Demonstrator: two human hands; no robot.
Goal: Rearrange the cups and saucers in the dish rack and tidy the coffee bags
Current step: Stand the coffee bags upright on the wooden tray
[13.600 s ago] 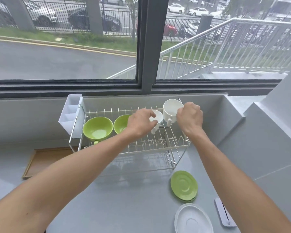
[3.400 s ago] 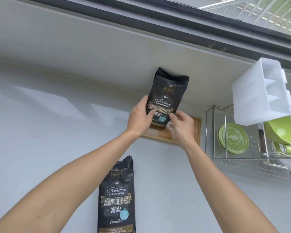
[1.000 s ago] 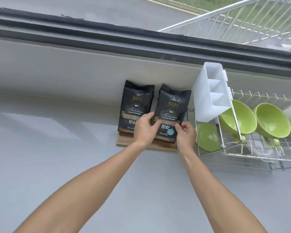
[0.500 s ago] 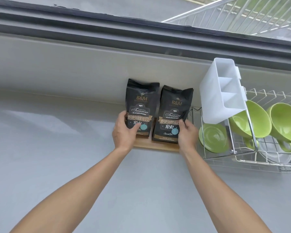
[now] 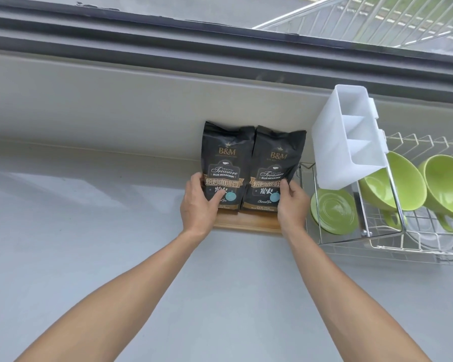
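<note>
Two black coffee bags stand side by side on a wooden tray (image 5: 249,223) against the wall. My left hand (image 5: 199,202) grips the lower left edge of the left coffee bag (image 5: 226,158), thumb across its front. My right hand (image 5: 290,202) grips the lower right edge of the right coffee bag (image 5: 277,160). To the right, the wire dish rack (image 5: 377,231) holds a green saucer (image 5: 334,211) on its lower tier and two green cups (image 5: 398,181) (image 5: 445,181) tilted on the upper tier.
A white plastic cutlery holder (image 5: 348,139) hangs on the rack's left end, close to the right bag. A white dish (image 5: 429,236) lies under the cups. Grey countertop (image 5: 115,257) spreads left and toward me. The window ledge (image 5: 141,87) runs behind.
Both hands have stayed on the outer edges of the two bags, which stand a little closer together and squarer on the tray. The view has shifted slightly.
</note>
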